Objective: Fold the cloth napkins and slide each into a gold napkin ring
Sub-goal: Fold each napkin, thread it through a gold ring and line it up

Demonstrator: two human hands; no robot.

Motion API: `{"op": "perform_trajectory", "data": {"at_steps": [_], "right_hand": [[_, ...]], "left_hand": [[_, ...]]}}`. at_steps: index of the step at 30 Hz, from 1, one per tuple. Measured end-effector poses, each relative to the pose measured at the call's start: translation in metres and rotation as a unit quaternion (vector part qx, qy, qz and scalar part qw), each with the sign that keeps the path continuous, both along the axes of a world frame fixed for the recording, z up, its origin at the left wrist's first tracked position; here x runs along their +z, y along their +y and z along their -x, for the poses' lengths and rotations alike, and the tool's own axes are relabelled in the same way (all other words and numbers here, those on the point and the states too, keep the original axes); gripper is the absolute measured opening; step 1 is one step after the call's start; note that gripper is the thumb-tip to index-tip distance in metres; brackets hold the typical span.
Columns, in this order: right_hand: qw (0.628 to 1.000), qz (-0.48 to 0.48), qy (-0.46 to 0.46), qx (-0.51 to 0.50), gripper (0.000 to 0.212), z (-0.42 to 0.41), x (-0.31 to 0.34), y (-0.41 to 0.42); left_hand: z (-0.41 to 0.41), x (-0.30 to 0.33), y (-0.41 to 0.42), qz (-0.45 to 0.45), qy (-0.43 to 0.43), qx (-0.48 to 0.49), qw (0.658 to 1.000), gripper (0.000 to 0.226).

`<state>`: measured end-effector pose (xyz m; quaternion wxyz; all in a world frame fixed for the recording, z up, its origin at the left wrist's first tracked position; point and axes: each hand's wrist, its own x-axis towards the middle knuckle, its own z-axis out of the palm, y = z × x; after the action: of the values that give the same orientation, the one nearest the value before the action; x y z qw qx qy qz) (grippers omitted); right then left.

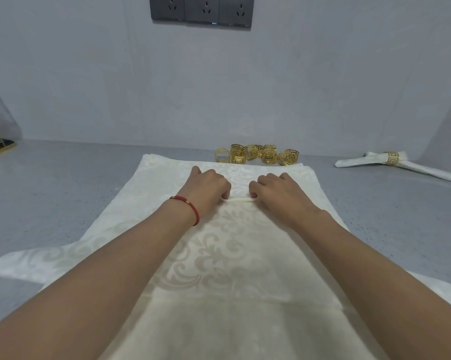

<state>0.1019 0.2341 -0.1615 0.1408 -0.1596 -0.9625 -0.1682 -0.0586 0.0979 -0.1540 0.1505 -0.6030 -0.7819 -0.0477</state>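
Grey tabletop [63, 193] runs back to a pale wall with a strip of dark power sockets [201, 9]. A cream patterned napkin [219, 255] lies spread flat at the middle of the tabletop, reaching toward the near edge. Both hands rest on it close together: the left hand [206, 187], with a red bracelet [190, 207] on its wrist, and the right hand [278, 190] each pinch one end of a small raised pleat between them. Folding appears to have just begun; the next move likely calls for gathering more cloth evenly. A cluster of gold rings [258, 154] sits just beyond the napkin's far edge. One finished napkin [398, 165], already ringed, lies near the far right corner. No containers are clearly visible.
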Motion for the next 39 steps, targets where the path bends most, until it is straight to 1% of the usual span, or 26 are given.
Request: {"op": "perform_trajectory", "data": {"at_steps": [1,2,3,5,7,8,9,10,13,16,19,22,23,25,27,29,31,32,33,34,36,37,38,39], "right_hand": [[1.000,-0.016,-0.007,0.005,0.027,-0.004,0.000,-0.002],[1.000,-0.004,-0.009,0.002,0.028,-0.007,-0.002,-0.003],[1.000,0.023,-0.006,-0.002,0.030,-0.011,-0.003,-0.005],[0.989,0.135,0.051,-0.017,0.029,-0.015,-0.010,-0.006],[0.959,0.245,0.141,-0.035,0.026,-0.015,-0.017,-0.005],[0.946,0.271,0.175,-0.046,0.024,-0.014,-0.021,-0.004],[0.938,0.285,0.190,-0.058,0.020,-0.013,-0.024,-0.003],[0.936,0.288,0.188,-0.068,0.016,-0.012,-0.025,-0.002],[0.943,0.279,0.154,-0.097,0.020,-0.010,-0.018,-0.003],[0.958,0.234,0.141,-0.088,0.017,-0.012,-0.011,-0.008],[0.977,0.166,0.125,-0.056,0.024,-0.018,-0.009,-0.011],[0.992,0.112,0.061,-0.023,0.030,-0.023,-0.005,-0.014],[0.993,0.108,0.040,-0.015,0.030,-0.025,-0.003,-0.016],[0.990,0.139,0.019,-0.011,0.024,-0.030,0.001,-0.018],[0.984,0.174,0.039,-0.012,0.017,-0.035,0.003,-0.019],[0.981,0.181,0.065,-0.011,0.020,-0.037,0.001,-0.018],[0.984,0.167,0.049,-0.029,0.028,-0.034,-0.002,-0.018],[0.987,0.154,0.031,-0.039,0.029,-0.032,-0.004,-0.017],[0.988,0.149,0.019,-0.045,0.028,-0.031,-0.006,-0.018],[0.987,0.154,0.018,-0.048,0.026,-0.029,-0.006,-0.018],[0.984,0.168,0.028,-0.052,0.018,-0.029,-0.005,-0.018],[0.985,0.165,0.031,-0.050,0.014,-0.030,-0.003,-0.017],[0.986,0.155,0.035,-0.046,0.011,-0.029,-0.002,-0.017],[0.988,0.144,0.042,-0.040,0.010,-0.029,-0.001,-0.018]], "left_hand": [[0.000,-0.001,-0.002,0.006,0.017,-0.006,1.000,0.036],[0.000,-0.004,-0.004,0.005,0.022,-0.007,1.000,0.033],[-0.001,-0.006,-0.006,-0.007,0.006,-0.003,1.000,0.030],[-0.005,-0.013,-0.010,-0.066,-0.080,0.013,0.995,0.029],[-0.004,-0.022,-0.015,-0.156,-0.176,0.029,0.971,0.025],[-0.003,-0.025,-0.015,-0.183,-0.201,0.033,0.962,0.023],[-0.002,-0.028,-0.015,-0.186,-0.198,0.035,0.962,0.025],[-0.001,-0.030,-0.013,-0.172,-0.182,0.037,0.968,0.028],[-0.005,-0.028,-0.008,-0.097,-0.106,0.065,0.987,0.029],[-0.007,-0.028,-0.010,-0.097,-0.060,0.086,0.990,0.026],[-0.011,-0.023,-0.018,-0.098,-0.014,0.062,0.993,0.029],[-0.015,-0.011,-0.027,-0.043,0.044,0.018,0.998,0.023],[-0.015,-0.008,-0.030,-0.024,0.040,0.014,0.999,0.023],[-0.014,-0.005,-0.034,-0.005,-0.001,0.019,1.000,0.026],[-0.011,-0.006,-0.036,-0.011,-0.057,0.031,0.998,0.031],[-0.009,-0.010,-0.035,-0.062,-0.113,0.052,0.990,0.031],[-0.006,-0.014,-0.034,-0.124,-0.163,0.066,0.977,0.028],[-0.005,-0.014,-0.033,-0.136,-0.183,0.066,0.971,0.024],[-0.005,-0.014,-0.034,-0.129,-0.198,0.065,0.970,0.019],[-0.003,-0.015,-0.034,-0.118,-0.205,0.055,0.970,0.020],[-0.003,-0.013,-0.035,-0.089,-0.197,0.033,0.976,0.033],[-0.002,-0.011,-0.035,-0.074,-0.187,0.036,0.979,0.030],[-0.002,-0.008,-0.036,-0.057,-0.165,0.037,0.984,0.019],[-0.002,-0.006,-0.037,-0.046,-0.150,0.043,0.987,0.021]]}}
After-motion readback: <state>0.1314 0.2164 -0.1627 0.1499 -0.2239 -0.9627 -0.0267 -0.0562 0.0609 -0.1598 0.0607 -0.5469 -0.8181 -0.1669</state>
